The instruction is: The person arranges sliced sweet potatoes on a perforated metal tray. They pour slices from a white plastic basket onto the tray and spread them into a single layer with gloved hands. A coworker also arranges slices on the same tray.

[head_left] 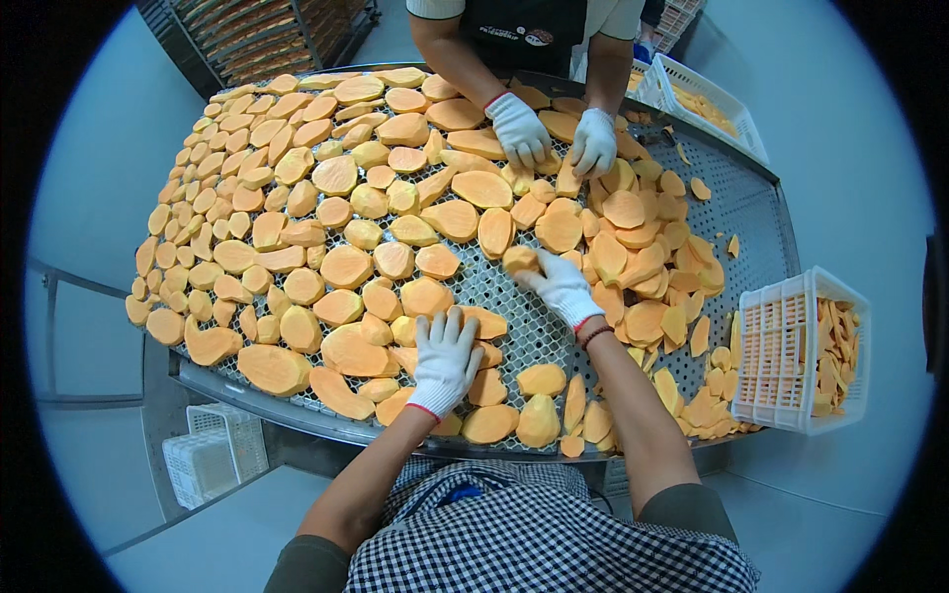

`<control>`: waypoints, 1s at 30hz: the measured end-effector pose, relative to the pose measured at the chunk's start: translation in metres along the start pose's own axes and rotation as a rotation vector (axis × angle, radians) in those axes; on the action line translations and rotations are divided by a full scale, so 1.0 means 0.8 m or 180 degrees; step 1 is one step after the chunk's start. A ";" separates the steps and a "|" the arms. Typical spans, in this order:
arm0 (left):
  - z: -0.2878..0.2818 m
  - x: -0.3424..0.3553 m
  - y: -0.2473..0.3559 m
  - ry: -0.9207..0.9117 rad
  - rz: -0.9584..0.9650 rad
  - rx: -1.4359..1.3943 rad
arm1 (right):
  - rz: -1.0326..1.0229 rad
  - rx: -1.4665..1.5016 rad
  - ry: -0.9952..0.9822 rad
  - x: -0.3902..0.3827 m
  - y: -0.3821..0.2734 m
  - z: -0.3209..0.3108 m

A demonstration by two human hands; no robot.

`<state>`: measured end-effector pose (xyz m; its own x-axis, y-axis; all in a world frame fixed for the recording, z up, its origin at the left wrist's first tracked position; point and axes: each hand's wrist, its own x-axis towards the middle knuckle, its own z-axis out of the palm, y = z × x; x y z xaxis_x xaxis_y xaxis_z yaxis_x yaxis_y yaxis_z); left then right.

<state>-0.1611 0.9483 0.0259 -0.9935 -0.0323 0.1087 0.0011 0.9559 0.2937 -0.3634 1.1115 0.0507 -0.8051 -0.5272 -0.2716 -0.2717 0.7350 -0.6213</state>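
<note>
My left hand [445, 364], in a white knit glove, lies with fingers stretched out over orange sweet potato slices [358, 351] on the near part of a mesh tray. My right hand [559, 289], gloved the same way, pinches a small sweet potato slice [520, 260] above a bare patch of the mesh tray [539, 341]. Left of it, slices lie mostly flat, side by side. To its right rises a loose heap of slices [633, 247]. Across the table, a co-worker's two gloved hands [521, 130] touch slices at the heap's far edge.
A white crate [776, 356] of slices stands at the table's right end, with another white crate [707, 104] at the far right. A perforated metal surface [756, 212] shows beside the heap. At the far left is a rack of loaded trays [262, 40]; white crates [213, 455] sit below left.
</note>
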 end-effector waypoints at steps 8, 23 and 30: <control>-0.010 0.005 -0.013 -0.0185 0.0183 -0.0152 | -0.0139 -0.0602 0.0574 -0.005 -0.020 0.070; -0.012 0.012 -0.017 -0.0519 0.0553 -0.0025 | 0.1049 -0.1181 0.2434 -0.063 0.111 -0.034; -0.003 0.004 -0.020 -0.0457 0.0507 0.0210 | 0.1390 -0.1438 0.2069 -0.065 0.164 -0.093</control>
<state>-0.1639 0.9325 0.0239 -0.9874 0.1579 0.0112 0.1565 0.9628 0.2203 -0.3961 1.2669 0.0381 -0.9870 0.0822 0.1384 0.0573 0.9828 -0.1753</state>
